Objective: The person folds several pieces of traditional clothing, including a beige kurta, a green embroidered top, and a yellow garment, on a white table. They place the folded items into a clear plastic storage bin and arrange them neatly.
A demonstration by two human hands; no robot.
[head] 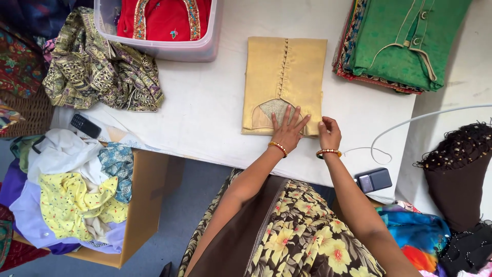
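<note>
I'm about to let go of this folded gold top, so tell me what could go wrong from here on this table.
The gold top lies flat under your left hand, with your right hand at its near corner; its near fold might spring open once released. It sits near the table edge, so a nudge could slide it off. The white cable loops close beside your right hand and could snag your bangle.

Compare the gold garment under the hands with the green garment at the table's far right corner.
The gold garment lies alone, flat on the white table; the green garment tops a stack of folded fabrics. Both hands touch the gold one's near edge, the left hand flat and the right hand pinching; nothing touches the green one. Both are folded, with button fronts.
</note>
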